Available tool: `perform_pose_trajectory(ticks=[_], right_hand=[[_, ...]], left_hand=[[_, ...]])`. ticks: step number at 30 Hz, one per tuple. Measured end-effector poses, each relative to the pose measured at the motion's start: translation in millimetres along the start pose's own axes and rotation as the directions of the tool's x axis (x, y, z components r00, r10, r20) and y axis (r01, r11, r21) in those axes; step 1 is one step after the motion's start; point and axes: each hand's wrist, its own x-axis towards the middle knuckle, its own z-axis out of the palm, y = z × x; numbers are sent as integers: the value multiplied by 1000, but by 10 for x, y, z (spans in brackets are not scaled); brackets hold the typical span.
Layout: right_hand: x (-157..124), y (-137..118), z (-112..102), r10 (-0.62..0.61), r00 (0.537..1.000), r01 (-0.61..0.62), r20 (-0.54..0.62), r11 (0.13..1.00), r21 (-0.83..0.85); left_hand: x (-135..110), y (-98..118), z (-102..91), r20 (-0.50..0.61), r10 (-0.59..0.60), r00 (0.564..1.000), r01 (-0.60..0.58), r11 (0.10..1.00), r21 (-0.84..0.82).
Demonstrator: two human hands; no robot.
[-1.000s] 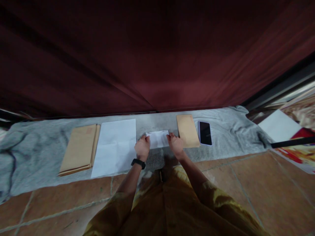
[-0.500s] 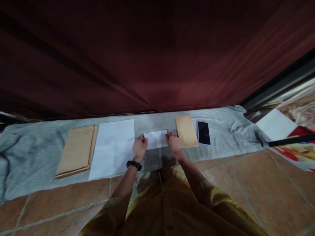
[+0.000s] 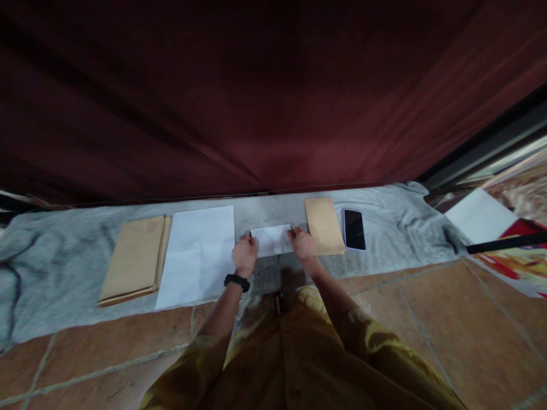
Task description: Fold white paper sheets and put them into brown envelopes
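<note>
A small folded white paper point(image 3: 272, 240) lies on the grey cloth point(image 3: 55, 262) in front of me. My left hand point(image 3: 245, 256), with a black band on its wrist, has its fingers curled onto the paper's left edge. On the paper's right edge my right hand point(image 3: 303, 245) presses down with bent fingers. A single brown envelope point(image 3: 323, 225) lies just right of my right hand. Left of my left hand is a large white sheet point(image 3: 197, 255), creased from folding.
A stack of brown envelopes point(image 3: 135, 259) sits at the left of the cloth. A black phone point(image 3: 354, 229) lies right of the single envelope. A dark red curtain point(image 3: 273, 97) hangs behind. Tiled floor point(image 3: 448, 319) runs in front; papers point(image 3: 481, 215) and a black rod point(image 3: 506, 243) lie far right.
Both hands stay on the small folded paper and have barely shifted. The view has moved slightly.
</note>
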Motion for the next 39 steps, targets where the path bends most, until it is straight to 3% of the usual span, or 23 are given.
perform_pose_trajectory(ticks=[22, 32, 39], right_hand=[[2, -21, 56, -26, 1000, 26, -2, 997, -68], [-8, -14, 120, -57, 995, 51, -88, 997, -66], [7, -26, 105, -63, 995, 59, -83, 997, -47]], left_hand=[[109, -5, 10, 50, -31, 998, 32, 999, -20], [100, 36, -50, 57, -30, 998, 30, 1000, -6], [82, 55, -40, 47, -27, 998, 27, 1000, 9]])
